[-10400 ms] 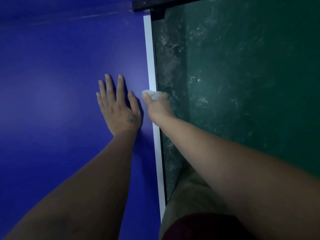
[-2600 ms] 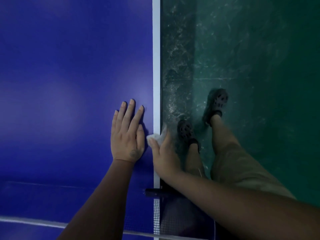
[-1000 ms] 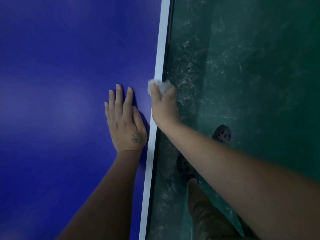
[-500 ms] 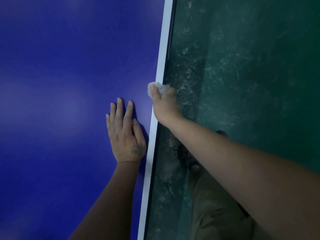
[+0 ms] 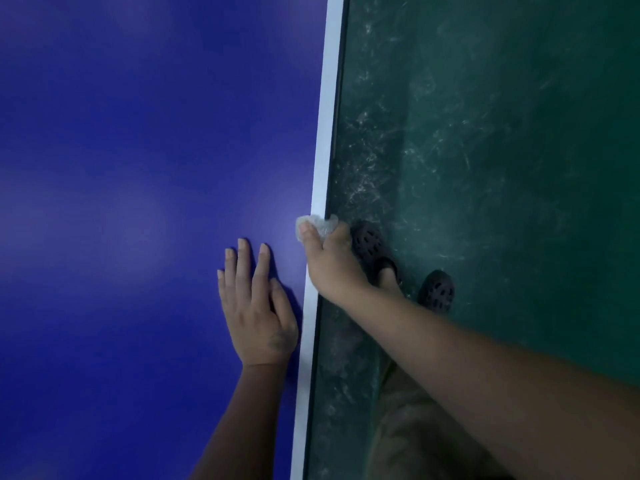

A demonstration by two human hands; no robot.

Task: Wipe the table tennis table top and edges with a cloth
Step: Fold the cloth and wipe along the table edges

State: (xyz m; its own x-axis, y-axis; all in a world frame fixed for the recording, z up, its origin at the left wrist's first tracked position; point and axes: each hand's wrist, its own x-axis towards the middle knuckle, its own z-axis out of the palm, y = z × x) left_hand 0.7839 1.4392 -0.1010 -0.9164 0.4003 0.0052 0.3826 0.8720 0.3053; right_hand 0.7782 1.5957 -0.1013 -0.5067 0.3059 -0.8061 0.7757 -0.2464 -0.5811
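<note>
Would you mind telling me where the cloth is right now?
In the head view, the cloth is gripped in the right hand on the table's white edge stripe, ahead and right of the flat left hand.

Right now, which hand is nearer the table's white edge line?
Right. The right hand lies over the white edge line, gripping the cloth on it. The left hand rests flat on the blue top, just left of the line.
</note>
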